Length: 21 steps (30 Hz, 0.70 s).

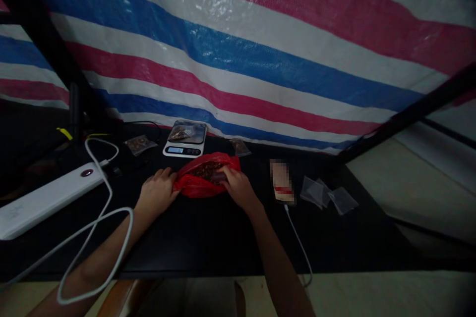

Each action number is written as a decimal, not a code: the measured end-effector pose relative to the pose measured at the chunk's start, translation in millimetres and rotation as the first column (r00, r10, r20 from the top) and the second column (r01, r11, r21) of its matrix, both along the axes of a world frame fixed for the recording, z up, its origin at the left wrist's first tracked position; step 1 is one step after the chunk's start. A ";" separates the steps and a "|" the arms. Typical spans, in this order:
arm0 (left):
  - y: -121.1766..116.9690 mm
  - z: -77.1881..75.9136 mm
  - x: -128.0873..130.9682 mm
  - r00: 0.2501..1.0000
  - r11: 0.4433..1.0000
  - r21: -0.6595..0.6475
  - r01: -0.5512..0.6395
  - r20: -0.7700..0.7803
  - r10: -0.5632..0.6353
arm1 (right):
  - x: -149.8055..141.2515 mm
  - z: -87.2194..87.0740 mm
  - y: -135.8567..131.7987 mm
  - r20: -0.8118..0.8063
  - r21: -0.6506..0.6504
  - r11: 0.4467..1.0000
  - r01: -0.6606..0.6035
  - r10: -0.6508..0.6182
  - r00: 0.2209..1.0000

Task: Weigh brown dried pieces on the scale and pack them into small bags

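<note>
A red plastic bag [203,189] lies open on the black table, its mouth facing up. Loose brown dried bits [204,171] fill the inside. My left hand [158,190] is closed on the bag's left edge. Over the right side of the opening, my right hand [236,185] has its fingers closed round a small dull-purple object [218,177], whose kind I cannot make out. Just behind the bag stands a white kitchen scale [183,150] with a lit display. On its plate rests a small clear bag of brown bits [182,132].
Filled clear bags lie left [139,144] and right [240,147] of the scale. Flat clear bags [316,191] and a blurred phone-like device [281,181] on a cable are at right. A white power bank [48,200] with a looping white cable [107,213] is at left. Striped sheeting [238,74] hangs behind.
</note>
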<state>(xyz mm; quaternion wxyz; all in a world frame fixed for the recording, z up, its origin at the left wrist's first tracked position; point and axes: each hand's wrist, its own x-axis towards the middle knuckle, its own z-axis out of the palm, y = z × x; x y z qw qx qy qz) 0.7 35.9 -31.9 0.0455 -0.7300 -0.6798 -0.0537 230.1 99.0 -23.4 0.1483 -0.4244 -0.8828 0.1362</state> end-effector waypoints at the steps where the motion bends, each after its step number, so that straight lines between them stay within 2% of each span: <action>1: 1.5 -0.6 2.3 1.000 1.000 -0.017 0.017 0.024 -0.017 | -0.8 -0.4 -0.2 -0.021 0.002 1.000 -0.005 0.005 1.000; 5: 6.5 -5.9 13.0 0.977 0.991 -0.046 0.123 0.183 -0.113 | -3.9 -3.5 -2.9 -0.085 0.000 1.000 -0.019 0.018 0.996; 9: 7.7 -13.4 18.2 0.918 0.981 0.046 0.187 0.349 -0.191 | -8.2 -9.8 -5.6 -0.120 0.012 1.000 -0.005 0.007 0.993; 13: 6.4 -19.3 14.8 0.881 0.969 0.122 0.216 0.404 -0.247 | -12.2 -14.9 -5.2 -0.208 0.004 1.000 0.011 -0.010 0.978; 17: 5.4 -20.7 12.4 0.853 0.947 0.183 0.264 0.414 -0.318 | -13.5 -21.3 -1.2 -0.307 -0.099 0.995 0.016 -0.046 0.951; 21: 5.1 -18.2 15.4 0.843 0.942 0.181 0.283 0.422 -0.334 | -14.7 -32.9 4.2 -0.407 -0.247 0.969 -0.007 -0.098 0.908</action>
